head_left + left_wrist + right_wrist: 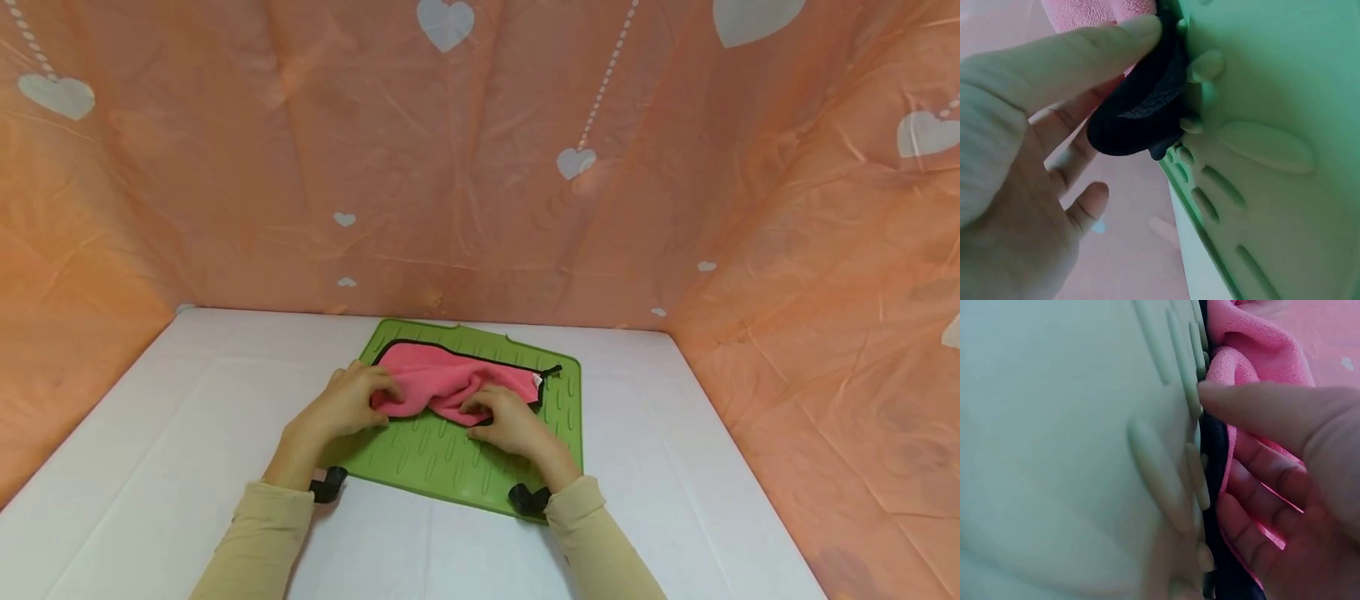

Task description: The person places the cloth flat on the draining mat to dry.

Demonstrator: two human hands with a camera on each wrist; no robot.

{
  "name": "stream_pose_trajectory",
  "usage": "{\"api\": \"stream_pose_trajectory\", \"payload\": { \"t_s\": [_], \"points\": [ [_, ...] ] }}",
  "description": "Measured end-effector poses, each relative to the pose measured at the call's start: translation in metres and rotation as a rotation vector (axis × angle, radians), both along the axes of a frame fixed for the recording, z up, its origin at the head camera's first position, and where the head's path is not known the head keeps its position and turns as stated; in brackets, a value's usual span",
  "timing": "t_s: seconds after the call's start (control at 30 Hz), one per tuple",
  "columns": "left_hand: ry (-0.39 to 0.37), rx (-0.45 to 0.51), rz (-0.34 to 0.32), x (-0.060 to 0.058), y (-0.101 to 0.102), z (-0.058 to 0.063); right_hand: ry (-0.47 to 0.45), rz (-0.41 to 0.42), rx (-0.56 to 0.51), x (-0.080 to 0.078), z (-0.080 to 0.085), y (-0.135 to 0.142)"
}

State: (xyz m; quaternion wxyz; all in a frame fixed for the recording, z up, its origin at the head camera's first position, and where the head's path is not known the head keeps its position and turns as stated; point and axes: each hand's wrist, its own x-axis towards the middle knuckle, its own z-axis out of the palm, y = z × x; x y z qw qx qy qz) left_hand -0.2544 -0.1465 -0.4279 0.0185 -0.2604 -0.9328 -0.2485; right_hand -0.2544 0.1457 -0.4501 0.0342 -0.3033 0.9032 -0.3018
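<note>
A pink fleecy cloth with a black edging lies rumpled on a green ridged mat. It has a small white tag and a black loop at its right end. My left hand grips the cloth's near left edge. In the left wrist view the thumb presses on the black edging, with fingers behind it. My right hand pinches the near edge right of the middle. The right wrist view has its fingers curled against the pink cloth, the thumb at the edge by the mat.
The mat lies on a white-covered table. Orange sheeting with pale hearts stands behind and at both sides. A black wrist mount sits at the left wrist and another black mount at the right, both over the mat's near edge.
</note>
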Motion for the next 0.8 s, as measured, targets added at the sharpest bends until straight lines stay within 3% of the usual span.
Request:
{"api": "stream_pose_trajectory", "payload": {
  "t_s": [0.4,0.8],
  "points": [
    [-0.05,-0.058,0.031,-0.0013,-0.003,-0.0006,0.035,-0.03,-0.001,-0.0027,-0.0013,-0.0009],
    [0.086,-0.002,0.069,-0.0051,-0.0058,-0.0026,0.044,-0.047,-0.044,-0.0007,0.002,0.0013]
  ]
}}
